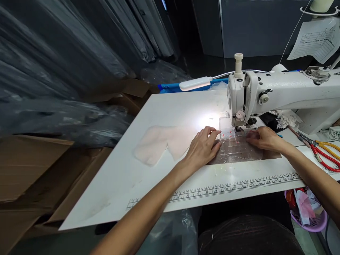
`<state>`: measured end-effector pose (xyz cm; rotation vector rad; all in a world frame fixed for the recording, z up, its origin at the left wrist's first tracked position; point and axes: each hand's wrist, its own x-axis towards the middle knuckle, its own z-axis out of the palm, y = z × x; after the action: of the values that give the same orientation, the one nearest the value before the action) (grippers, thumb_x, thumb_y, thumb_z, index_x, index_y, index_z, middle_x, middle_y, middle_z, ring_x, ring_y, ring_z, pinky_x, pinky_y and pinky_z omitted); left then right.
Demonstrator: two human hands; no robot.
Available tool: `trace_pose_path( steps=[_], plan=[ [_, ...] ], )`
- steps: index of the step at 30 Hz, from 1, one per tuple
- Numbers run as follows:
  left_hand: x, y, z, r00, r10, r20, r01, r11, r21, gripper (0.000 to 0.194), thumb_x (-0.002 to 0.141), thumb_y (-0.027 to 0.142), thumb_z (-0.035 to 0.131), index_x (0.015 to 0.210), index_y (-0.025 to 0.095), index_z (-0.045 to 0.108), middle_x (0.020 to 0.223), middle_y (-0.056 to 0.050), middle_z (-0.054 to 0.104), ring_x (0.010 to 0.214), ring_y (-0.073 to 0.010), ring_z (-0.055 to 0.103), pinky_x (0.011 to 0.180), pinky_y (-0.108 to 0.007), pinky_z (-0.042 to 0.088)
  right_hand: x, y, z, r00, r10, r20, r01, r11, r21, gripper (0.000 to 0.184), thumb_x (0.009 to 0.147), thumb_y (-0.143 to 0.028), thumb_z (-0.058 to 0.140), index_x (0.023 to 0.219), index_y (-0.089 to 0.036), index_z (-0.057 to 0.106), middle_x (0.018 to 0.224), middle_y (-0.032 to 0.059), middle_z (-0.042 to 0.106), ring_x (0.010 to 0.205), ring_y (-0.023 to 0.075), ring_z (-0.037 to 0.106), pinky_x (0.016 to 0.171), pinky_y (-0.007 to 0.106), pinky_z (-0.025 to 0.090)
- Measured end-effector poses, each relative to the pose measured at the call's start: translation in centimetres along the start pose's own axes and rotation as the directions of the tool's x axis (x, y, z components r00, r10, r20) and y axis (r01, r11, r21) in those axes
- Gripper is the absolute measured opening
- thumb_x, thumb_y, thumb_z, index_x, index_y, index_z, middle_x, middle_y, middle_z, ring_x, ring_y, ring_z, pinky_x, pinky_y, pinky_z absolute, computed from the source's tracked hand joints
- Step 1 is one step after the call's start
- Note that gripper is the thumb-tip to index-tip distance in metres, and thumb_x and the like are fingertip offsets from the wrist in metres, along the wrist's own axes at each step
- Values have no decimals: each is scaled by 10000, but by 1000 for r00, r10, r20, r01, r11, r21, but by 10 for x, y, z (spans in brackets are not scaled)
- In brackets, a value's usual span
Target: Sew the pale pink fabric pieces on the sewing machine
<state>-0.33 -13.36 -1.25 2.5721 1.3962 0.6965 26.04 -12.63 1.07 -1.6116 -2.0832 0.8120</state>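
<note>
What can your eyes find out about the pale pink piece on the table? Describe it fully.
The pale pink piece looks like thin, slightly sheer fabric. It lies flat on the white table, left of the sewing machine. Its left end is rounded, and a V-shaped notch cuts into the edge nearer the person, leaving two lobes. Its right end reaches toward the left hand; whether they touch is hard to tell.

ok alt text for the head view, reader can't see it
A person's left hand and right hand touch opposite sides of a clear sheet at a white sewing machine. A pale pink piece lies left, red-handled scissors right.
</note>
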Motion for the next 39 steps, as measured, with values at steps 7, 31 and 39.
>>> trace_pose_path(
  steps=[7, 31, 39],
  plan=[
    [-3, 3, 1, 996, -33, -83, 7, 956, -294, 248, 928, 352, 525, 980, 178, 694, 939, -71, 692, 690, -149, 620, 621, -290, 522, -5, -4, 5, 994, 90, 64, -102, 970, 219, 85, 758, -228, 681, 816, -171, 655, 631, -32, 571, 573, 111, 518, 530, 244, 381],
    [-1, 4, 5, 849, -463, 255, 517, 629, -580, 453, 715, 403, 753, 1084, 169, 634, 697, 8, 687, 474, -138, 612, 487, -285, 522, 3, 17, 33, 840, -535, 89, 534, 789, -303, 356, 984, -310, 466, 1254, -201, 672, 1127, 142, 611, 1008, 268, 582, 849, 445, 541],
    [-2, 3, 7, 841, -465, 277, 528, 593, -608, 550, 636, 452, 790, 1070, 155, 628, 679, 17, 679, 477, -129, 600, 495, -269, 486, -3, 22, 33, 876, -483, 9, 481, 871, -103, 341, 946, -279, 529, 1245, -223, 683, 1086, 102, 606, 937, 205, 590, 868, 372, 513]
  ],
)
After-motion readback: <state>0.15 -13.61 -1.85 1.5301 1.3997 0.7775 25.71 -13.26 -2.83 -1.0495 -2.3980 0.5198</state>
